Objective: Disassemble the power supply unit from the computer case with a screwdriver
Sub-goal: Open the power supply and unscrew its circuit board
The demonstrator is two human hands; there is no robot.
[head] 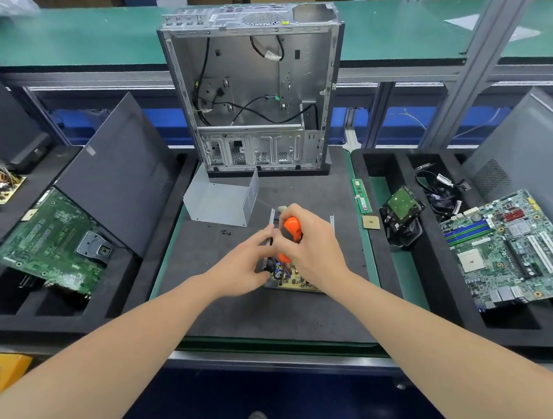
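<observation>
Right hand [311, 243]: fingers wrapped round the orange handle of the screwdriver [291, 230], a firm fist grip. Handle up and tilted slightly away from the person; the shaft runs down into the power supply unit [294, 280]; the tip is hidden.

Left hand [242, 269]: fingers bent, gripping the unit at its left wall, thumb low and fingertips [266, 239] just beside the screwdriver shaft (exact contact points partly hidden by the right hand).

Both forearms reach forward from the bottom corners and meet over the unit, wrists roughly level.

The unit lies on the grey foam mat [245, 318], out of the computer case [255, 88], which stands upright and open-sided behind it with loose black cables inside. The unit's yellowish board and wires are exposed. A bent grey metal cover [219, 200] sits between unit and case; small dark screws [224, 231] lie near it.

In the right tray: a motherboard [511, 253], a hard drive [401, 210] and a RAM stick [360, 195].
</observation>
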